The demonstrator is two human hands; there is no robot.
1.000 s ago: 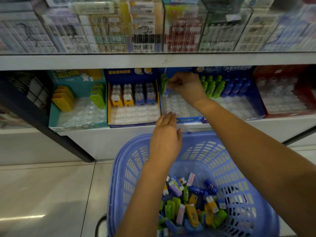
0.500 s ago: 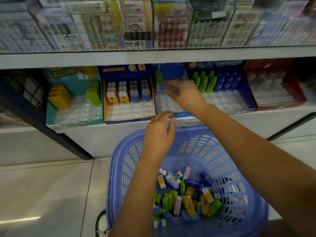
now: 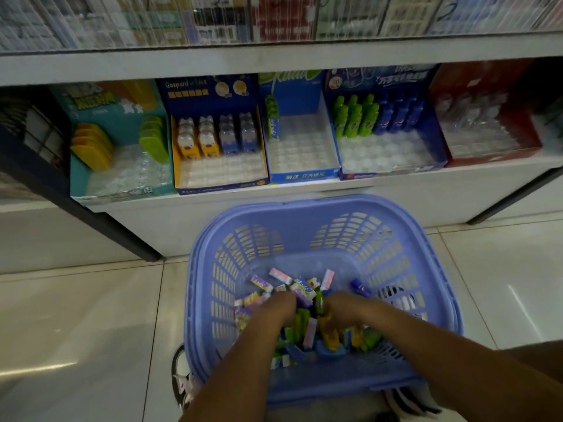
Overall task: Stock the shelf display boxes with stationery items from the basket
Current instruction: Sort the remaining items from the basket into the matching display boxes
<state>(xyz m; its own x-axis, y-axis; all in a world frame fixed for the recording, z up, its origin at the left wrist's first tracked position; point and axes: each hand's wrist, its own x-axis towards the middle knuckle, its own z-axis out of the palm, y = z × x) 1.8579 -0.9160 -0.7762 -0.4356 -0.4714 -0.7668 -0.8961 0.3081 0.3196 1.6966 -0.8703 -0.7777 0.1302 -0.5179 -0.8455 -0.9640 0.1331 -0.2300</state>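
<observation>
Both hands were down in the lilac basket (image 3: 432, 269), buried in the loose stationery items (image 3: 307, 330): small pink, purple, green, yellow and blue packs heaped under and between the fingers. The left hand (image 3: 277, 309) and the right hand (image 3: 344, 309) sat close together, knuckles up and fingers bent down into the pile. Blur and the packs hid the fingertips, so I could not tell whether either hand pinched anything.

Well beyond the fingers, five display boxes stood in a row on the shelf (image 3: 274, 193). The teal box (image 3: 122, 190) held yellow and green cases at its back. The navy box (image 3: 219, 187) held yellow and blue bear-shaped pieces. The mid-blue box (image 3: 304, 177) held only a short green stack in its back left corner. The bottle box (image 3: 393, 171) held green and blue bottles. The red box (image 3: 493, 153) showed little but its clear tray.

The goods on the upper shelf were smeared and cut off, with no label readable.
</observation>
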